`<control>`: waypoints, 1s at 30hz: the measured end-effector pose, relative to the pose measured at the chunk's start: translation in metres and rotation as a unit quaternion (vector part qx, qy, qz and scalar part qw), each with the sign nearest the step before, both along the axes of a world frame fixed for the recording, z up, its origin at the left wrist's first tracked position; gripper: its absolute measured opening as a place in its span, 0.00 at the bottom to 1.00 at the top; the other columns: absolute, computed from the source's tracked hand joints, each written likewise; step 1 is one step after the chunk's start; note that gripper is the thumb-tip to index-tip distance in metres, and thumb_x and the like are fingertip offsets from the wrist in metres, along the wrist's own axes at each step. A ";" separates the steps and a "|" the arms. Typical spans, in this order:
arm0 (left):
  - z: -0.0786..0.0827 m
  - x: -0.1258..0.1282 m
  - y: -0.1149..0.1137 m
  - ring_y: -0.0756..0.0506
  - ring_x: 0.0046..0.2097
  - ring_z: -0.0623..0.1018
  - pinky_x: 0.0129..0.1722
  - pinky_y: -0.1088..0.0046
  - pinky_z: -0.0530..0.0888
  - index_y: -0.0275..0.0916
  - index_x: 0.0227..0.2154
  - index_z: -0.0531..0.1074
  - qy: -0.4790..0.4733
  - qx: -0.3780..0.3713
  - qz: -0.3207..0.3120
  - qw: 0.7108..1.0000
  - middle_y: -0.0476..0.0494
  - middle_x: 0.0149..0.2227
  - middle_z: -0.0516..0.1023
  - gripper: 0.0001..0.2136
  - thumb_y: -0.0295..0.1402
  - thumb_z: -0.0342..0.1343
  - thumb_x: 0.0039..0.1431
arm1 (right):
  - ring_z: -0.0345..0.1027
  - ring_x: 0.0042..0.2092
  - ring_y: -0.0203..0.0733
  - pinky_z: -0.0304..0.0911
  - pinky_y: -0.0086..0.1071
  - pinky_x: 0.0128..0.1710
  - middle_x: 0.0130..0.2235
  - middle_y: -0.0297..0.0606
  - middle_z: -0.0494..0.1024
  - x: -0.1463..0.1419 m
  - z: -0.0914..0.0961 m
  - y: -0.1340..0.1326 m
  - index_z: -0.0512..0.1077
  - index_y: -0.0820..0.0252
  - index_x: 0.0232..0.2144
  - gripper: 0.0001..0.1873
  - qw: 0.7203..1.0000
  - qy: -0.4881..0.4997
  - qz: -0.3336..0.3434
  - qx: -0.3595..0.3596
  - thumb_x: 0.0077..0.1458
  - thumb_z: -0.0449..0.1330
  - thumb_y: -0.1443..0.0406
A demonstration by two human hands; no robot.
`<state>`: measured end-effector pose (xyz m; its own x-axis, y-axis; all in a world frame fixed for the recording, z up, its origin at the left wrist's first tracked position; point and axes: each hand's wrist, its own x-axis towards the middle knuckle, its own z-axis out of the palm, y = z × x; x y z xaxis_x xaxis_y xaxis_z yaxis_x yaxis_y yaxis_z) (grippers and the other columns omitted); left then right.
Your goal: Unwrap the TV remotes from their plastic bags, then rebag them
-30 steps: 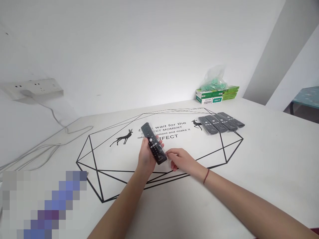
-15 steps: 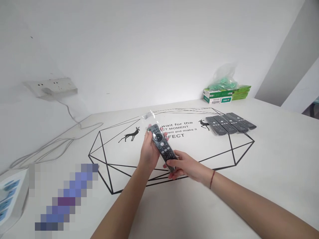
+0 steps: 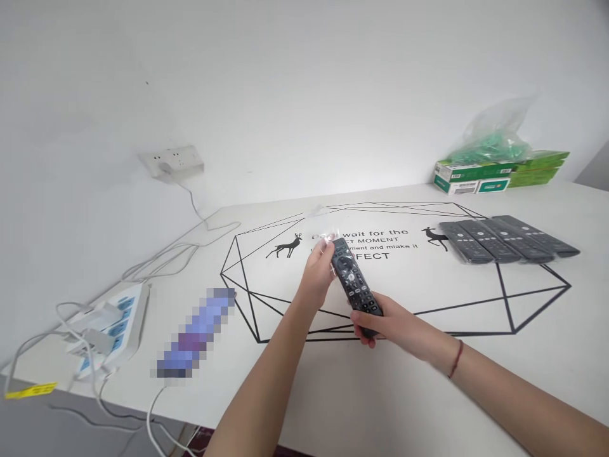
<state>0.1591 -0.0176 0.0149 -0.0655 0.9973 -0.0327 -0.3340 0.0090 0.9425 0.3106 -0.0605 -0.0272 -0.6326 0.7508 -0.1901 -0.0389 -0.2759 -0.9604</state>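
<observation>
Slid farther off the remote (image 3: 354,285), clear sleeve (image 3: 327,237) is pinched by left hand (image 3: 318,274) — near end gripped by right hand (image 3: 387,322).

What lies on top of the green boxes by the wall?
A clear plastic bag rests on the green boxes, holding small green items. What they are cannot be told; the bag hides part of the top.

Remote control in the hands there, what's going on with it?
A person holds a black remote above a white table. The right hand grips its near end; the left hand pinches the clear plastic wrap at its far end. To the right lie four more remotes in a row, green boxes behind them, a power strip at the left.
</observation>
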 end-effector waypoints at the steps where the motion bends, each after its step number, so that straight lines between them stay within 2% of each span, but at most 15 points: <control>1: 0.001 -0.002 0.003 0.45 0.37 0.78 0.33 0.71 0.73 0.38 0.39 0.70 -0.014 0.006 0.026 1.000 0.42 0.40 0.77 0.11 0.38 0.56 0.56 | 0.66 0.26 0.37 0.62 0.31 0.26 0.25 0.33 0.72 -0.001 0.000 -0.001 0.64 0.59 0.34 0.20 1.000 -0.007 0.007 0.008 0.49 0.63 0.51; 5: 0.008 -0.023 0.013 0.46 0.36 0.79 0.36 0.71 0.75 0.38 0.41 0.67 -0.070 0.042 0.135 0.988 0.41 0.43 0.76 0.10 0.33 0.56 0.56 | 0.64 0.24 0.35 0.58 0.29 0.23 0.24 0.33 0.72 -0.002 0.001 -0.004 0.63 0.59 0.31 0.19 0.998 -0.041 0.032 0.033 0.51 0.61 0.50; 9: 0.021 -0.064 0.017 0.48 0.37 0.79 0.37 0.73 0.74 0.41 0.40 0.64 -0.103 0.075 0.243 0.962 0.45 0.39 0.77 0.10 0.29 0.56 0.55 | 0.63 0.24 0.34 0.58 0.29 0.23 0.24 0.32 0.71 -0.001 0.002 -0.006 0.63 0.59 0.31 0.19 0.998 -0.050 0.029 0.035 0.52 0.61 0.51; 11: 0.025 -0.089 0.015 0.50 0.33 0.77 0.34 0.76 0.73 0.41 0.36 0.65 -0.073 0.041 0.277 0.957 0.47 0.35 0.77 0.10 0.26 0.57 0.52 | 0.64 0.24 0.35 0.58 0.29 0.23 0.24 0.33 0.71 -0.001 0.002 -0.006 0.63 0.59 0.31 0.18 0.998 -0.054 0.021 0.027 0.52 0.60 0.51; 13: 0.026 -0.111 0.010 0.53 0.26 0.73 0.28 0.78 0.69 0.40 0.34 0.67 0.027 -0.023 0.290 0.956 0.48 0.29 0.76 0.11 0.25 0.58 0.47 | 0.64 0.25 0.35 0.58 0.30 0.24 0.25 0.33 0.72 -0.001 0.001 -0.006 0.63 0.60 0.32 0.19 0.998 -0.056 0.013 0.018 0.52 0.60 0.51; 15: 0.022 -0.129 0.003 0.52 0.23 0.70 0.25 0.78 0.65 0.40 0.35 0.69 0.177 -0.091 0.287 0.937 0.50 0.25 0.74 0.14 0.24 0.61 0.43 | 0.64 0.25 0.35 0.58 0.30 0.23 0.25 0.33 0.71 -0.001 -0.001 -0.005 0.64 0.60 0.33 0.20 0.998 -0.054 0.011 0.015 0.52 0.60 0.50; 17: 0.017 -0.142 -0.002 0.49 0.24 0.72 0.26 0.75 0.65 0.41 0.35 0.70 0.290 -0.146 0.265 0.908 0.50 0.23 0.73 0.17 0.24 0.63 0.38 | 0.64 0.24 0.36 0.58 0.30 0.23 0.24 0.33 0.71 -0.001 -0.003 -0.004 0.64 0.60 0.34 0.20 0.998 -0.051 0.012 0.016 0.51 0.60 0.50; 19: 0.012 -0.150 -0.006 0.44 0.29 0.75 0.30 0.72 0.66 0.41 0.35 0.71 0.344 -0.190 0.223 0.892 0.48 0.24 0.74 0.20 0.24 0.65 0.34 | 0.64 0.24 0.36 0.58 0.30 0.23 0.24 0.33 0.71 -0.001 -0.004 -0.004 0.64 0.60 0.34 0.20 0.998 -0.051 0.014 0.014 0.51 0.61 0.50; 21: 0.008 -0.153 -0.007 0.39 0.37 0.77 0.36 0.69 0.68 0.42 0.37 0.72 0.400 -0.211 0.191 0.871 0.44 0.29 0.76 0.23 0.24 0.66 0.31 | 0.64 0.25 0.35 0.58 0.30 0.23 0.25 0.33 0.71 -0.001 -0.005 -0.004 0.64 0.60 0.33 0.20 0.998 -0.057 0.010 0.007 0.51 0.61 0.50; 23: 0.005 -0.150 -0.004 0.35 0.47 0.74 0.44 0.64 0.67 0.43 0.41 0.71 0.509 -0.220 0.172 0.814 0.38 0.40 0.75 0.25 0.26 0.64 0.34 | 0.64 0.25 0.35 0.58 0.30 0.23 0.25 0.33 0.72 -0.001 -0.004 -0.004 0.63 0.60 0.32 0.21 0.998 -0.066 0.006 0.004 0.51 0.61 0.49; 25: 0.002 -0.143 0.002 0.33 0.55 0.68 0.50 0.58 0.64 0.44 0.43 0.70 0.604 -0.218 0.162 0.749 0.35 0.50 0.69 0.23 0.28 0.61 0.40 | 0.65 0.25 0.35 0.58 0.29 0.23 0.25 0.34 0.72 -0.001 -0.004 -0.005 0.63 0.60 0.32 0.21 0.998 -0.069 0.005 0.004 0.51 0.61 0.49; 26: 0.000 -0.138 0.005 0.32 0.57 0.65 0.52 0.56 0.63 0.44 0.44 0.71 0.633 -0.217 0.151 0.727 0.36 0.54 0.66 0.21 0.29 0.59 0.42 | 0.65 0.25 0.35 0.58 0.29 0.23 0.25 0.34 0.72 -0.001 -0.003 -0.005 0.63 0.60 0.32 0.21 0.998 -0.069 0.005 0.003 0.51 0.61 0.49; 30: -0.011 -0.118 0.014 0.35 0.59 0.63 0.54 0.57 0.62 0.45 0.43 0.73 0.684 -0.201 0.083 0.696 0.40 0.57 0.63 0.17 0.28 0.53 0.49 | 0.64 0.26 0.35 0.57 0.29 0.23 0.25 0.33 0.72 -0.002 -0.004 -0.004 0.63 0.60 0.33 0.21 0.998 -0.062 0.007 0.002 0.51 0.61 0.50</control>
